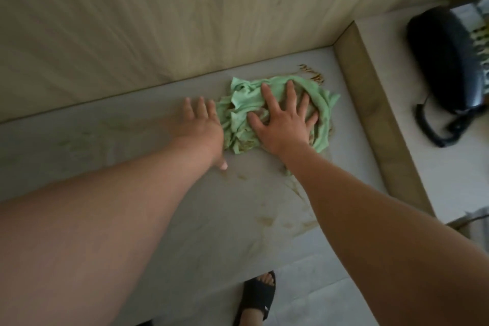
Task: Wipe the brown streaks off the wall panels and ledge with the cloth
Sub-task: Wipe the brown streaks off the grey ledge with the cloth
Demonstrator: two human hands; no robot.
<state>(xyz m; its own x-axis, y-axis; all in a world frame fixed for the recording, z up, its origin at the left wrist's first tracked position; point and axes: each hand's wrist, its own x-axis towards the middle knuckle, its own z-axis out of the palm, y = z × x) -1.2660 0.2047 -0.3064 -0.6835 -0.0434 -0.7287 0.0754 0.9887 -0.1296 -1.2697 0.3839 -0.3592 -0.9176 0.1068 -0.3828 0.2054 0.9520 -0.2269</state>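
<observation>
A crumpled green cloth, stained brown in places, lies on the pale grey ledge. My right hand presses flat on it with fingers spread. Just left of the cloth, my left hand rests flat on the ledge, fingers straight, its edge touching the cloth. Brown streaks show beyond the cloth near the corner. Fainter brown smears mark the ledge nearer to me. The wood-grain wall panel rises behind the ledge.
A tan side panel bounds the ledge on the right. Beyond it, a black corded telephone sits on a lower surface. A foot in a black sandal stands on the tiled floor below the ledge's front edge.
</observation>
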